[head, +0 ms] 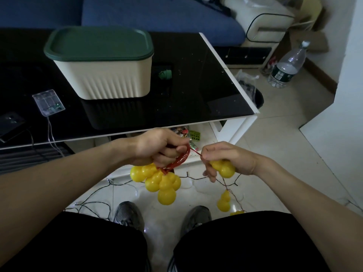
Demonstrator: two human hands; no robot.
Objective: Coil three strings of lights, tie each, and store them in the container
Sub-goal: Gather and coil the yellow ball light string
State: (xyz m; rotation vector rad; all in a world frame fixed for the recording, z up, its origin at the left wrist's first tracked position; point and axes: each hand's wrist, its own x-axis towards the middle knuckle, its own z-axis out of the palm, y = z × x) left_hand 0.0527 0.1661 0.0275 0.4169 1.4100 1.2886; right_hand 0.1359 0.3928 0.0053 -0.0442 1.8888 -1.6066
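Note:
My left hand [157, 147] grips a coil of red wire [179, 160], and a bunch of yellow gourd-shaped lights [161, 182] hangs below it. My right hand [227, 158] is closed on another yellow gourd light [225, 168] of the same string, pinching the red wire that runs across to the coil. A further gourd [224, 202] dangles lower on the wire. The cream container [110, 79] with its green lid [98, 43] on stands on the black table. A clear battery box [48, 102] with a thin wire lies at the table's left. Dark light strings [94, 204] lie on the floor.
The black glass table [196, 91] has a white edge and a lower shelf with small packets [193, 134]. A blue sofa [157, 14] is behind it. A plastic water bottle [287, 65] stands on the floor at right. My knees and shoes fill the bottom.

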